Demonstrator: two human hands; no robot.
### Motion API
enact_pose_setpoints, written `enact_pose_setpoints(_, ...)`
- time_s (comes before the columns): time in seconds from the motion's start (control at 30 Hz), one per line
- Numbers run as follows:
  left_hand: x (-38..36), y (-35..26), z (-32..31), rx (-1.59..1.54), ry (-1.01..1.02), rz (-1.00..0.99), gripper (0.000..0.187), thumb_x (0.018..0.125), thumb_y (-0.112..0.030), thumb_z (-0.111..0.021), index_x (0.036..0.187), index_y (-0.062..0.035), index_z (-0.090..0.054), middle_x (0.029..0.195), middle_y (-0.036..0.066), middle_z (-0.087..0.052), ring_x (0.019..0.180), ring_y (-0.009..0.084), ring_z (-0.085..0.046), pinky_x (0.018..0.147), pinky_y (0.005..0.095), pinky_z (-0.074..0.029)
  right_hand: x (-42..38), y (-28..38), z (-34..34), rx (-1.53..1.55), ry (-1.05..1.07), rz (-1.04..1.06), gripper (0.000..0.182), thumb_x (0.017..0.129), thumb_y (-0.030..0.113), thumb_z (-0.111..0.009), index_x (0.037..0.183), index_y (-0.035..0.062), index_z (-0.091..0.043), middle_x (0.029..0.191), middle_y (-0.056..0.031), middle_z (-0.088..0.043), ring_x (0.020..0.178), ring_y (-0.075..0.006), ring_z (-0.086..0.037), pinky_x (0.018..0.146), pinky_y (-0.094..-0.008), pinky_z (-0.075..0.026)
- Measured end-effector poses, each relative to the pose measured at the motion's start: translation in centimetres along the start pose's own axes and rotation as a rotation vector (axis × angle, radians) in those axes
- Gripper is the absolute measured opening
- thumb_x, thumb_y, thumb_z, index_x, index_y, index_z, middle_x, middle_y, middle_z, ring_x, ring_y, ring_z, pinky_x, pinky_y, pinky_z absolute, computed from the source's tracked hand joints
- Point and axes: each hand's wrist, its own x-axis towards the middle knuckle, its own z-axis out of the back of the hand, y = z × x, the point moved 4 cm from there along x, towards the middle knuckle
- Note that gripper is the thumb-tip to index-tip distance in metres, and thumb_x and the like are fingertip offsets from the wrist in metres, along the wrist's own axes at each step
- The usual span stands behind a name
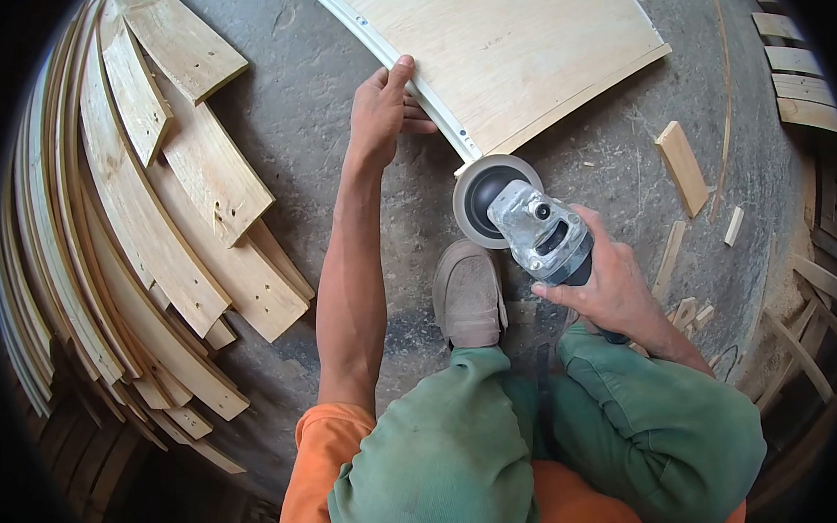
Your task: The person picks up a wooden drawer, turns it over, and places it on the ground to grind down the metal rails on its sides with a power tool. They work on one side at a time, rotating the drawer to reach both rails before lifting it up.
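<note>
My left hand [384, 113] grips the edge of a wooden panel, its thumb on top of the metal rail [432, 113] that runs along that side. The pale plywood panel [522, 46] lies at the top centre. In my right hand [608, 287] is an angle grinder [542, 234], fingers wrapped round its body. The grinder's round disc [476, 199] is at the panel's near corner, by the rail's end; whether it touches cannot be made out.
Long wooden boards [160, 243] are stacked on the left. A short wood block [683, 167] and several offcuts lie on the concrete floor [277, 165] to the right. More slats [804, 87] stand at the far right. My shoe [469, 297] is just below the disc.
</note>
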Motion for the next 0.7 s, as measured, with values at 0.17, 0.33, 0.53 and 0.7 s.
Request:
enact_pose_setpoints(0.17, -0.1, -0.2, 0.1, -0.001, -0.001, -0.011, 0.050, 0.100, -0.043, -0.053, 0.112, 0.0056, -0.057, 0.075, 0.014, -0.066, 0.058, 0.0176, -0.069, 0.052, 0.0263, -0.060, -0.4, -0.2, 0.5, 0.084, -0.030, -0.054, 0.090, 0.074, 0.033, -0.084, 0.139, -0.0008, -0.032, 0.109, -0.0273, -0.066, 0.100, -0.0416, -0.068, 0.089, -0.0477, -0.053)
enact_pose_setpoints(0.33, -0.2, -0.2, -0.1, 0.006, -0.016, 0.013, 0.051, 0.101, -0.043, -0.052, 0.113, 0.0069, -0.057, 0.075, 0.015, -0.066, 0.058, 0.0178, -0.068, 0.052, 0.0266, -0.060, -0.4, -0.2, -0.1, 0.008, -0.029, 0.020, 0.090, 0.074, 0.033, -0.084, 0.140, 0.0000, -0.032, 0.108, -0.0271, -0.066, 0.100, -0.0415, -0.068, 0.090, -0.0478, -0.052)
enact_pose_setpoints(0.53, -0.4, -0.5, -0.4, -0.010, -0.044, 0.021, 0.050, 0.101, -0.038, -0.053, 0.111, 0.0103, -0.057, 0.075, 0.016, -0.065, 0.057, 0.0197, -0.067, 0.048, 0.0285, -0.060, -0.2, -0.1, 0.2, -0.028, -0.009, 0.020, 0.090, 0.074, 0.033, -0.084, 0.140, 0.0009, -0.032, 0.109, -0.0265, -0.066, 0.102, -0.0403, -0.068, 0.091, -0.0465, -0.052)
enact_pose_setpoints(0.7, -0.3, -0.3, -0.1, 0.002, -0.008, 0.008, 0.051, 0.101, -0.043, -0.053, 0.114, 0.0067, -0.057, 0.076, 0.016, -0.067, 0.058, 0.0184, -0.068, 0.053, 0.0270, -0.060, -0.7, -0.9, 0.9, 0.070, -0.050, -0.073, 0.089, 0.075, 0.033, -0.084, 0.140, 0.0022, -0.033, 0.109, -0.0262, -0.066, 0.105, -0.0400, -0.067, 0.092, -0.0448, -0.053)
